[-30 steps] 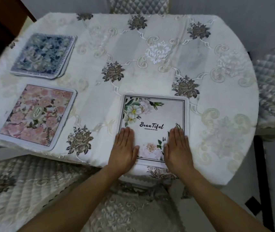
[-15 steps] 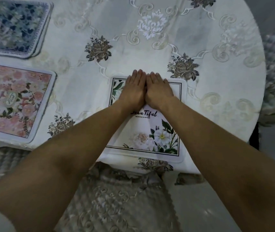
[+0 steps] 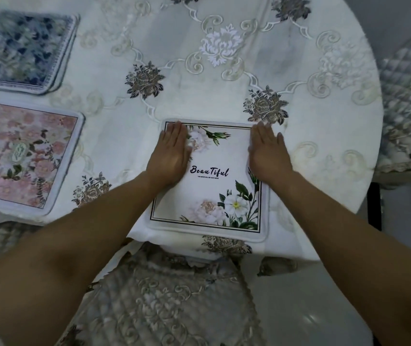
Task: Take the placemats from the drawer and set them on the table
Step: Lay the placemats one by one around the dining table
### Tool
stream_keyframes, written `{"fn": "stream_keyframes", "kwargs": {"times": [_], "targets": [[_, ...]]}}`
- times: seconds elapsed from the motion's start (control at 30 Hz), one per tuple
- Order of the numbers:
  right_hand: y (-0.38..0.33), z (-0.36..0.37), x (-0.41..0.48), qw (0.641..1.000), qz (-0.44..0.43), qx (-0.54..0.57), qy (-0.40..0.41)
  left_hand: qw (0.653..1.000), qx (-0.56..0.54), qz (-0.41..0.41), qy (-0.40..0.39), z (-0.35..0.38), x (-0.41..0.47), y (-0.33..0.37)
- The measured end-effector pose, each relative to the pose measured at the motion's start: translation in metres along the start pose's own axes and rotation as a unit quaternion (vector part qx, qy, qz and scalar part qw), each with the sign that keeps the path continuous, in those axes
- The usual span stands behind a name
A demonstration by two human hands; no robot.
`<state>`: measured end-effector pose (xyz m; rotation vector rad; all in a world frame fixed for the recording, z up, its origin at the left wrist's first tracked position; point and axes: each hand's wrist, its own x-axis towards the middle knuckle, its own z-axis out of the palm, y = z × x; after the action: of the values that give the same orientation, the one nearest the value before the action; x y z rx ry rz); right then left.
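Observation:
A white placemat (image 3: pixel 214 196) with flowers and the word "Beautiful" lies flat at the near edge of the round table (image 3: pixel 224 78). My left hand (image 3: pixel 172 153) presses flat on the mat's far left part with straight fingers. My right hand (image 3: pixel 265 153) lies flat on its far right edge, fingers straight and reaching the far corner. A pink floral placemat (image 3: pixel 24 156) lies to the left. Farther back on the left sits a blue floral placemat (image 3: pixel 22 48), with another mat's edge showing under it.
The table wears a white embroidered cloth that hangs over the rim. A quilted chair seat (image 3: pixel 169 300) stands right below the near edge, another quilted chair (image 3: pixel 409 103) at the right. The grey floor (image 3: pixel 311 308) shows at the lower right.
My hands slid from the mat's near edge up to its middle top, then spread apart to the left and right sides. The camera moved closer over the table.

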<state>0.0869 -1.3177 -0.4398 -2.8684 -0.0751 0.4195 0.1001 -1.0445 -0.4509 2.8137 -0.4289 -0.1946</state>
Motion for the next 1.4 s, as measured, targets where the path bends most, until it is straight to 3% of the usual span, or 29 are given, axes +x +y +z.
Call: {"fn": "stream_keyframes", "kwargs": {"times": [0.3, 0.47, 0.67, 0.73, 0.8, 1.03, 1.17, 1.4], "targets": [[-0.039, 0.057, -0.163, 0.999, 0.013, 0.043, 0.008, 0.998, -0.009, -0.043, -0.035, 0.011, -0.137, 0.027], [-0.043, 0.057, -0.173, 1.0, 0.006, -0.004, -0.009, 0.995, -0.008, -0.068, -0.066, 0.0, -0.155, 0.04], [-0.055, 0.004, -0.168, 0.989, -0.015, -0.081, -0.126, 0.99, -0.017, -0.057, -0.13, -0.038, -0.15, 0.049], [-0.07, -0.03, -0.162, 0.985, -0.007, -0.091, -0.148, 0.992, -0.02, -0.07, -0.102, -0.062, -0.157, 0.057], [-0.088, -0.065, -0.162, 0.991, -0.028, -0.086, -0.104, 0.994, -0.027, -0.087, -0.061, -0.088, -0.169, 0.063], [-0.198, -0.124, -0.206, 0.993, -0.101, -0.069, -0.004, 0.992, 0.083, -0.085, 0.039, -0.183, -0.236, 0.024], [-0.289, -0.124, -0.242, 0.986, -0.152, -0.064, 0.029, 0.987, 0.112, -0.085, 0.071, -0.234, -0.304, -0.021], [-0.471, -0.09, -0.301, 0.966, -0.239, -0.067, 0.068, 0.978, 0.1, -0.157, 0.094, -0.298, -0.462, -0.129]]}}
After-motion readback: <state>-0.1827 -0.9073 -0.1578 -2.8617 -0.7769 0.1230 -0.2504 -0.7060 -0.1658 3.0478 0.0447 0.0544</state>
